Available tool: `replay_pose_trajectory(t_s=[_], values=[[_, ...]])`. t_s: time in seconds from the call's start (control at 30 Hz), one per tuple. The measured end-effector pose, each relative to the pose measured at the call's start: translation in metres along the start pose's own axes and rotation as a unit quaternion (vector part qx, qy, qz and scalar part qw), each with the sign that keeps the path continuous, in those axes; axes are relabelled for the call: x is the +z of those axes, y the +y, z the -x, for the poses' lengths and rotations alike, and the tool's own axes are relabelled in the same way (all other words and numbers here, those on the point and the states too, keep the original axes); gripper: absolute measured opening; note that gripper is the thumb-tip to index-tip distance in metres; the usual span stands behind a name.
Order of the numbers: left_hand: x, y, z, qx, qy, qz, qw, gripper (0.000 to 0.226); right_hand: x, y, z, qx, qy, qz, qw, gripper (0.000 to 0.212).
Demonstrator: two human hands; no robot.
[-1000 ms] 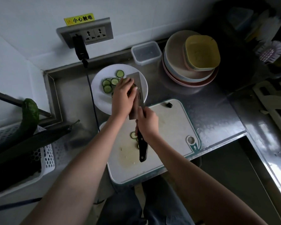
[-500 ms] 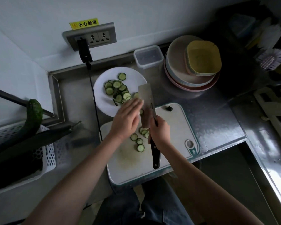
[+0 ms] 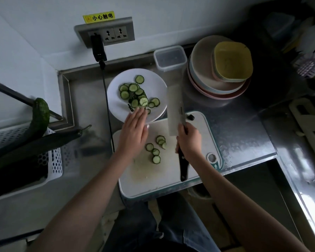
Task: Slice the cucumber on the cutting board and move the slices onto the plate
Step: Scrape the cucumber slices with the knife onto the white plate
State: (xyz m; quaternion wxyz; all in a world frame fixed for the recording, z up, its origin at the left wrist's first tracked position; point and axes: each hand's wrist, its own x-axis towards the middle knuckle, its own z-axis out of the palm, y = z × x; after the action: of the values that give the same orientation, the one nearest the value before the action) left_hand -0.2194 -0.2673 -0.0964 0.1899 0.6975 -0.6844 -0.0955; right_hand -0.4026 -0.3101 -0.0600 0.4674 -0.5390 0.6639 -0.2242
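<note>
A white plate (image 3: 153, 79) behind the cutting board carries several cucumber slices (image 3: 135, 93). Several more slices (image 3: 155, 148) lie on the white cutting board (image 3: 198, 131). My left hand (image 3: 134, 130) is flat and empty, fingers together, with its fingertips at the plate's near rim. My right hand (image 3: 188, 140) grips the black handle of a cleaver (image 3: 175, 110). The blade points away from me, over the board's far edge and beside the plate. A small dark cucumber end (image 3: 190, 117) sits at the board's far edge.
A stack of plates and bowls (image 3: 222, 70) and a clear lidded box (image 3: 170, 58) stand at the back right. A black cable (image 3: 107, 106) hangs from the wall socket past the plate. A white basket (image 3: 53, 160) with whole cucumbers (image 3: 40, 115) sits at the left.
The cleaver and my left hand pushed a batch of slices onto the plate. Both hands have since drawn back toward the board, and the cleaver has swung to the right of the plate.
</note>
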Motion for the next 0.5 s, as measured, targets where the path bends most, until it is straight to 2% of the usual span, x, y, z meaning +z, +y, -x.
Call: replay_pose_trajectory(t_s=[0.1, 0.23, 0.3, 0.4, 0.5], values=[[0.015, 0.023, 0.049, -0.011, -0.023, 0.055, 0.998, 0.06, -0.028, 0.024, 0.019, -0.012, 0.0, 0.046, 0.999, 0.038], [0.042, 0.029, 0.08, -0.011, -0.106, -0.016, 0.994, 0.085, -0.038, 0.048, 0.038, 0.011, -0.021, 0.067, 0.997, 0.038], [0.044, 0.028, 0.082, -0.048, -0.089, -0.015, 0.995, 0.08, -0.035, 0.056, 0.039, 0.019, -0.03, 0.071, 0.997, 0.039], [0.038, 0.027, 0.083, -0.096, -0.018, 0.008, 0.995, 0.065, -0.031, 0.066, 0.037, 0.027, -0.033, 0.104, 0.994, 0.039], [0.04, 0.028, 0.083, -0.106, 0.006, 0.032, 0.994, 0.062, -0.029, 0.073, 0.039, 0.017, -0.029, 0.144, 0.989, 0.038]])
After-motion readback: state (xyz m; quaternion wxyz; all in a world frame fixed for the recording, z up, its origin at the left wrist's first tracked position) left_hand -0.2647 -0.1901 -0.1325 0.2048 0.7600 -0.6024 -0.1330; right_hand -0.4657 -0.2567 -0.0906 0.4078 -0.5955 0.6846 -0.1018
